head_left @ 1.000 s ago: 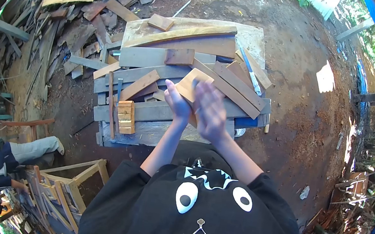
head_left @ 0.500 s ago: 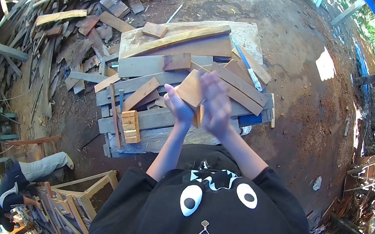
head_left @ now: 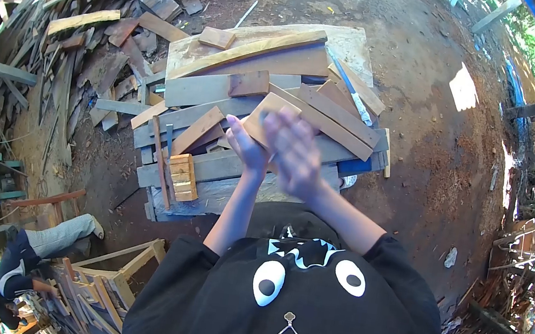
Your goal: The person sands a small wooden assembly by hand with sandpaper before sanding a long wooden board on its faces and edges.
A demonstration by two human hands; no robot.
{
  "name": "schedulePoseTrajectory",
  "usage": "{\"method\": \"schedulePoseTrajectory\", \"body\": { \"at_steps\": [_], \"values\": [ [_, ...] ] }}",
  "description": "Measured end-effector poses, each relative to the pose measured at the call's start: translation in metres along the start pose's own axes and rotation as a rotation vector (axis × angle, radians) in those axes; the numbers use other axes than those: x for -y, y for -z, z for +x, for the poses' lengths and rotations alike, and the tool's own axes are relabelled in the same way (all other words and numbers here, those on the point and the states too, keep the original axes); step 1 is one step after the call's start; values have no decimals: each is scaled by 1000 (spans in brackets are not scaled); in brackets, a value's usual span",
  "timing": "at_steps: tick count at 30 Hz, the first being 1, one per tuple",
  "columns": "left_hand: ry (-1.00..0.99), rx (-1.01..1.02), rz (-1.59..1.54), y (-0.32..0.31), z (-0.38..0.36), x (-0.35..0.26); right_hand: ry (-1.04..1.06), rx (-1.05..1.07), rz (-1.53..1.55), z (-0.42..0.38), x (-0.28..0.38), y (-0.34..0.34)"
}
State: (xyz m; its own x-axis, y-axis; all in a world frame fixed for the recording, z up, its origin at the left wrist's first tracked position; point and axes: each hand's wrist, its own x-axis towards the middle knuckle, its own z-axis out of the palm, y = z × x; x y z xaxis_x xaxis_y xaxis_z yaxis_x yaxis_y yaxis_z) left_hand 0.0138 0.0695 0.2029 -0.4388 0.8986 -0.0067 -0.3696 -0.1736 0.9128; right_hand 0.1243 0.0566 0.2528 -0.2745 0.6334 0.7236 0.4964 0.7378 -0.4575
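Note:
A light-brown wooden block (head_left: 271, 108) with a smooth square face is held up in front of me over the workbench. My left hand (head_left: 251, 150) grips its lower left side, thumb sticking up. Across its right part lies my right hand (head_left: 293, 153), palm down with fingers stretched out and slightly blurred; it hides that side of the block. Below and around the hands are loose boards, including two long brown planks (head_left: 340, 126) to the right and a short dark block (head_left: 249, 83) behind.
On the bench's left lies a slatted wooden piece (head_left: 183, 177) beside a thin stick (head_left: 161, 163). A handsaw-like tool with a blue edge (head_left: 352, 87) rests at the right. Scrap wood (head_left: 64, 66) is heaped at left. Another person (head_left: 31, 264) bends over a wooden frame at lower left.
My right hand has slid left and down over the block's face, covering more of it. The left hand keeps its grip, and the view has shifted slightly.

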Motion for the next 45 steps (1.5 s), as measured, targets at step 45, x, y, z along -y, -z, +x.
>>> {"method": "schedulePoseTrajectory", "body": {
  "at_steps": [45],
  "values": [
    [-15,8,-5,16,-7,-7,9,180,-48,-17,9,1]
  ]
}}
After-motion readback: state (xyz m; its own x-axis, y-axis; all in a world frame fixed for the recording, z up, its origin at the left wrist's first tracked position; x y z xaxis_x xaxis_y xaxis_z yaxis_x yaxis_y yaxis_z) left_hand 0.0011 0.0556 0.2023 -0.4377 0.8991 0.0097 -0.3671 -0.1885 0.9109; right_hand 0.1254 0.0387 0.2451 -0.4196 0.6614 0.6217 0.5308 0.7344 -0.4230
